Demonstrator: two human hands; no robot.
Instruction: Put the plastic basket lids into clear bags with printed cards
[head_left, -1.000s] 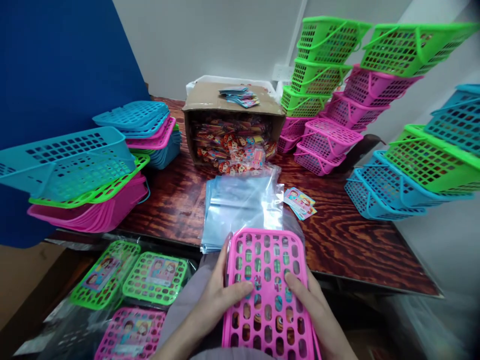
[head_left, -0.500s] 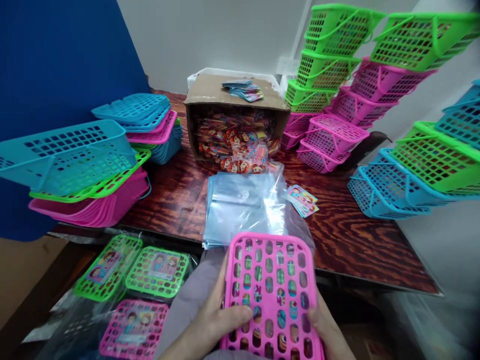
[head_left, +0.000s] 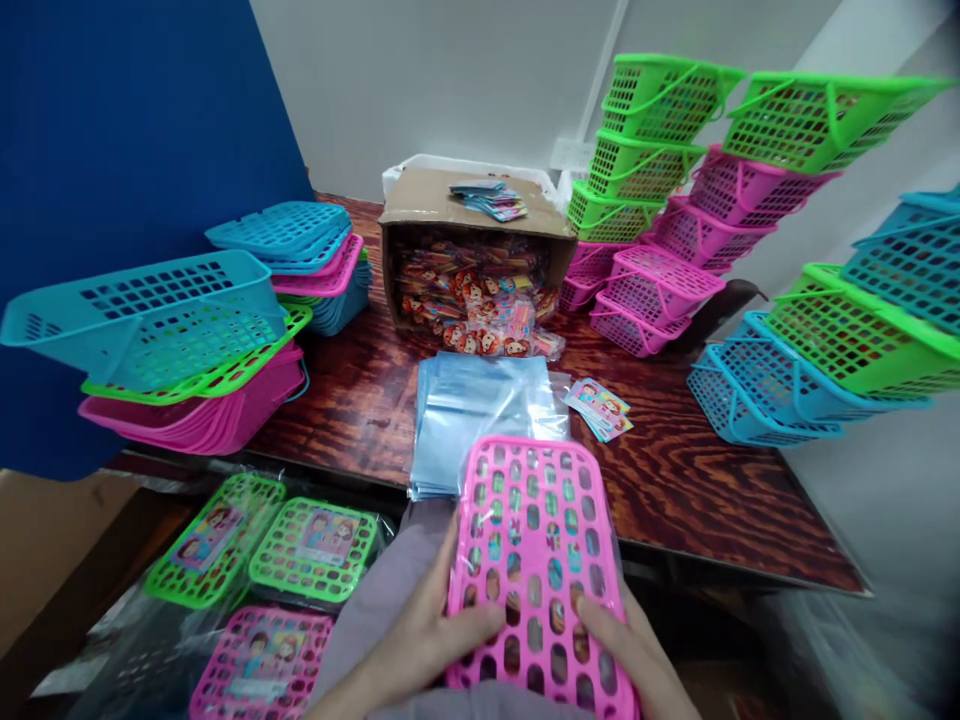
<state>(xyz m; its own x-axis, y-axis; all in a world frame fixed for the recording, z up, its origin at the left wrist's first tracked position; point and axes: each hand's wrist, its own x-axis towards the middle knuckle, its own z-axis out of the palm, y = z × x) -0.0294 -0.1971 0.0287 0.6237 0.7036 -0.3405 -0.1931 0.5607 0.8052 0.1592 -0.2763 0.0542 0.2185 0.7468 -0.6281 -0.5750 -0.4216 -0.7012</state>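
A pink lidded basket (head_left: 534, 585) is between my two hands above my lap, its slotted lid facing up. Small colourful packets show through the slots, and clear plastic film seems to lie along its sides. My left hand (head_left: 450, 610) grips the left edge, thumb over the lid and fingers hidden below. On the other side my right hand (head_left: 626, 630) holds the right edge, its thumb pressed on the lid. Just beyond the basket lies a stack of clear plastic bags (head_left: 480, 410). Printed cards (head_left: 600, 408) are fanned on the table beside the bags.
A cardboard box (head_left: 480, 205) of packets stands at the back, with more cards on its top. Empty baskets and lids (head_left: 202, 400) are stacked left. Filled baskets (head_left: 652, 190) tower at right. Bagged baskets with cards (head_left: 315, 548) sit low left, below the table edge (head_left: 360, 478).
The basket's far end has moved slightly away and left. My right thumb has slid from the right edge onto the lid. The loose film over the bag stack has drawn back. My view has shifted slightly.
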